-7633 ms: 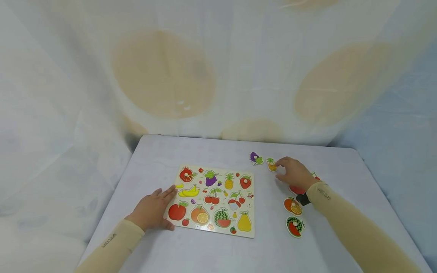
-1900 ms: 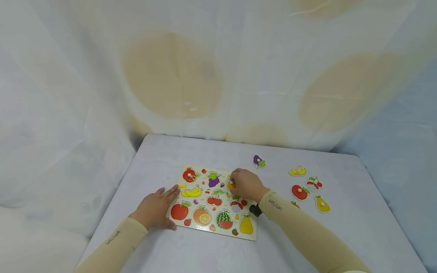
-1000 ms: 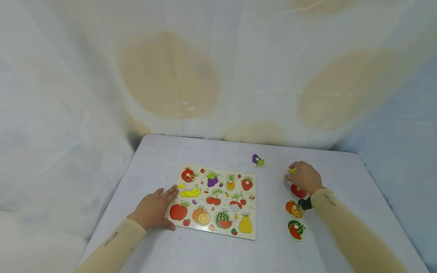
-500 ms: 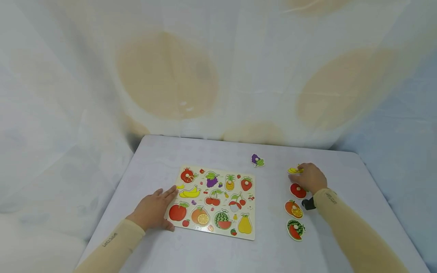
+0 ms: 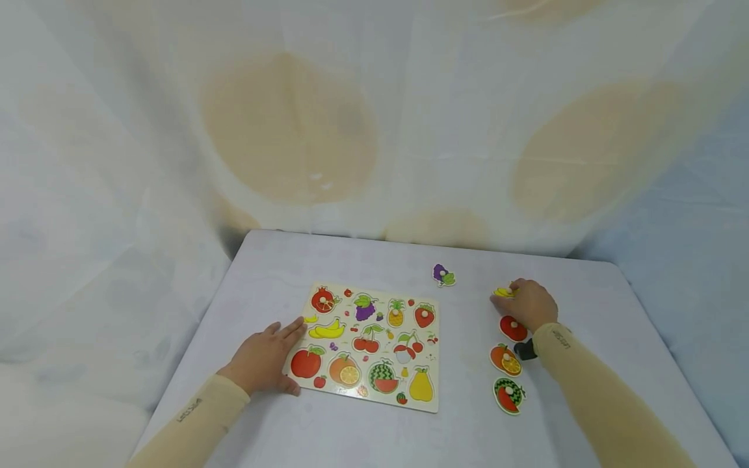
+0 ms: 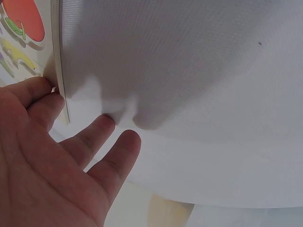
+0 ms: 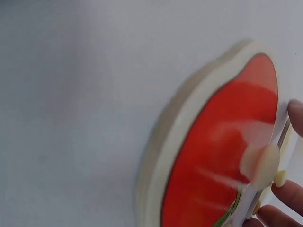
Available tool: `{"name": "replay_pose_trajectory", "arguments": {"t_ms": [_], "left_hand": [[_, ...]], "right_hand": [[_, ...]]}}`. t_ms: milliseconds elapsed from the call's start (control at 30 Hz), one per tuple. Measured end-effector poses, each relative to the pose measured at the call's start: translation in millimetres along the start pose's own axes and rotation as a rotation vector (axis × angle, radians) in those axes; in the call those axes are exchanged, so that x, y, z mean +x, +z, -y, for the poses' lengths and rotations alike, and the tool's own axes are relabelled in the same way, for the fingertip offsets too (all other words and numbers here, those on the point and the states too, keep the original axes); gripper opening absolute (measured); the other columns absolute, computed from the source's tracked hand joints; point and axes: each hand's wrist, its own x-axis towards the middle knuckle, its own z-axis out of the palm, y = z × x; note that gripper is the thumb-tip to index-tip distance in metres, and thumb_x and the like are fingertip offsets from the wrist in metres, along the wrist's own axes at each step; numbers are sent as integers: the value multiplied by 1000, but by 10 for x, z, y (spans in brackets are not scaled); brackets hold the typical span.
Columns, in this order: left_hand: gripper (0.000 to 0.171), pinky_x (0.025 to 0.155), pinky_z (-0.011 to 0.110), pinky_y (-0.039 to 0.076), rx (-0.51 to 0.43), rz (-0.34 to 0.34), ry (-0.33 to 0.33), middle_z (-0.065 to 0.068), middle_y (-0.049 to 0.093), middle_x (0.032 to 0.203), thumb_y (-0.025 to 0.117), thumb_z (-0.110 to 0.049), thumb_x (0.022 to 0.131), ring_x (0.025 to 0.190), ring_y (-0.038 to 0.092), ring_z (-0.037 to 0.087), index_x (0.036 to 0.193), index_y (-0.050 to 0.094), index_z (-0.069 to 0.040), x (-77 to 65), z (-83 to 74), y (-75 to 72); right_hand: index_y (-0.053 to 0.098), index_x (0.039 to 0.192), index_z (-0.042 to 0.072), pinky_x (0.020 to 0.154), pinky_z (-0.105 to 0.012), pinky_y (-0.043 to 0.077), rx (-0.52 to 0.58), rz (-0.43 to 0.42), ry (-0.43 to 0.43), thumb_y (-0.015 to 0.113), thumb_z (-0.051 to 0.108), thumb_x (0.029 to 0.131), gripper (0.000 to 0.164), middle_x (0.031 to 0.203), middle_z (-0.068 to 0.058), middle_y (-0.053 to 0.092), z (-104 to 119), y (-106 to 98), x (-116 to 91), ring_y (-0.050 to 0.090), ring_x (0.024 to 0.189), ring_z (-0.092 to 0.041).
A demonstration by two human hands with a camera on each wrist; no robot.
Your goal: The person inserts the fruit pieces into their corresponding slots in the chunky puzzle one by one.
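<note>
Banana piece, likely light and stiff, is showing just beyond the red piece, right hand pinching it, seemingly by the knob, its best hold; left hand, spread, is touching the puzzle board.

The left hand spreads its fingers; the right hand is bent, pinching.

the right hand partly hides the banana piece
</note>
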Motion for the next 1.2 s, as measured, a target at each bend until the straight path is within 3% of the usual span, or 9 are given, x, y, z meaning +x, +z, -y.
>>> {"name": "replay_pose_trajectory", "arguments": {"t_ms": [467,1200], "left_hand": [[118,101,56,45,4,-2,2,1,35,159,90,-61,57,135,40,45,153,41,-14,13,14,34],[118,102,56,45,9,7,-9,1,35,159,90,-61,56,135,40,44,153,41,-15,20,5,26]], "right_hand": [[66,109,-5,57,-35,51,-37,-3,-13,74,42,86,53,92,-17,68,103,-39,12,58,72,-29],[66,110,-3,59,-37,52,-84,7,-5,75,46,85,56,89,-15,68,115,11,56,57,72,-29]]}}
